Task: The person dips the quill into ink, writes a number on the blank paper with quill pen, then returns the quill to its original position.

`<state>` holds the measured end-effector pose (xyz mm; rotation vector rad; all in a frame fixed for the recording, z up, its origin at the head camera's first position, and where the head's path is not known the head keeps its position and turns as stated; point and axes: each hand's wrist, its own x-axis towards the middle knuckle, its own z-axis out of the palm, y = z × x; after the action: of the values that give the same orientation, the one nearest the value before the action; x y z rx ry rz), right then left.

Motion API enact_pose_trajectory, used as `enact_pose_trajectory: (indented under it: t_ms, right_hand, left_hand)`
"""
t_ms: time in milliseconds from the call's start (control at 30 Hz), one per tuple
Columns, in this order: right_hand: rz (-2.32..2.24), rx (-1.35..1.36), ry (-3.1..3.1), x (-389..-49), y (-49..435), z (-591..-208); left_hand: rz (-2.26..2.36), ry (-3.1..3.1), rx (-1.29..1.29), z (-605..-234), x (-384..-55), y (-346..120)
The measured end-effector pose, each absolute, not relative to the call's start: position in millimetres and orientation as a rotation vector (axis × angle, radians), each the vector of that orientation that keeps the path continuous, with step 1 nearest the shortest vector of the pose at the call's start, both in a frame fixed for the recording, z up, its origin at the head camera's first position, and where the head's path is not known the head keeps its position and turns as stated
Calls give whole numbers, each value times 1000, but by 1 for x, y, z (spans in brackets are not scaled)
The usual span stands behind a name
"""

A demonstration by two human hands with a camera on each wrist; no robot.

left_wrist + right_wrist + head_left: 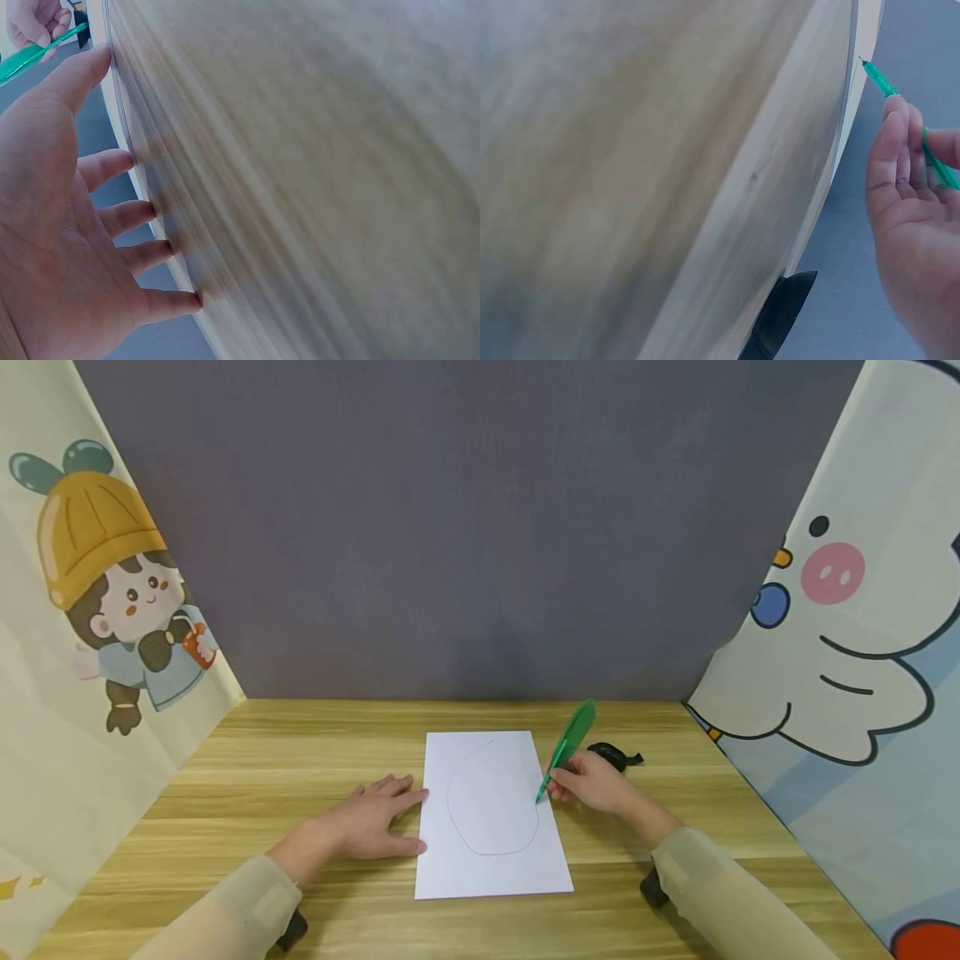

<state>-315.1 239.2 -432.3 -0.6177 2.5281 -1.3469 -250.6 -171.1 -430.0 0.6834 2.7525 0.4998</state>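
two hands (373, 823) (594, 782), one green pen (573, 738), one white sheet (492, 810)

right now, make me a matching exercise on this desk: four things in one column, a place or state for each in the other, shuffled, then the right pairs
1. Green feather-shaped pen
2. White rectangular sheet of paper
3. Bare left hand
4. Small black rounded object

A. On the wooden table, beyond the right hand
B. Spread out at the paper's left edge
C. Pinched between fingers and thumb
D. Bears a thin curved line

Pairs: 1-C, 2-D, 3-B, 4-A
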Motion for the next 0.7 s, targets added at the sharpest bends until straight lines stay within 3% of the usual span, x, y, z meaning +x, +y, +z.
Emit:
enact_pose_trajectory:
  t_ms: [700]
  right_hand:
    - [-1322,-566,2597,-333,226,-435]
  left_hand:
    - [510,2757,694,-432,-249,-173]
